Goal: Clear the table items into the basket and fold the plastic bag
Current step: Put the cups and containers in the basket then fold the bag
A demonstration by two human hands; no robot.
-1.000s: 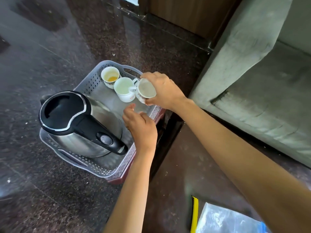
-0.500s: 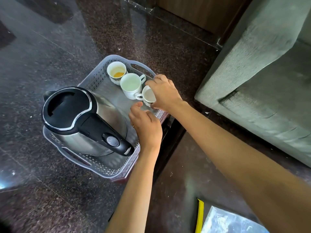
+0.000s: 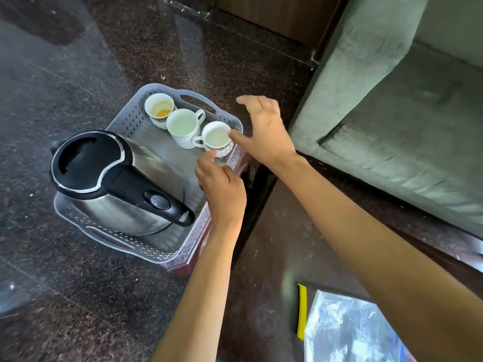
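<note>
A grey perforated basket (image 3: pixel 130 119) holds a steel kettle (image 3: pixel 146 215) with a black lid and handle at its near end. Three white cups stand in a row at its far end: one with orange dregs (image 3: pixel 159 107), a middle cup (image 3: pixel 181 124), and a third cup (image 3: pixel 217 135) by the right rim. My right hand (image 3: pixel 266 134) hovers open just right of the third cup, its thumb close to the rim. My left hand (image 3: pixel 222 189) is curled below that cup, index fingertip at its base. A clear plastic bag (image 3: pixel 347 330) lies on the dark table at lower right.
The basket rests on a reddish stand (image 3: pixel 198 246) over a dark speckled floor. The dark table top (image 3: pixel 274 257) runs from the stand toward me. A yellow strip (image 3: pixel 302 312) lies beside the bag. A grey-green sofa (image 3: pixel 392 100) fills the right side.
My right hand set the third cup down in the basket next to the middle cup, let go and spread open to the right. My left hand stayed beside the cup.
</note>
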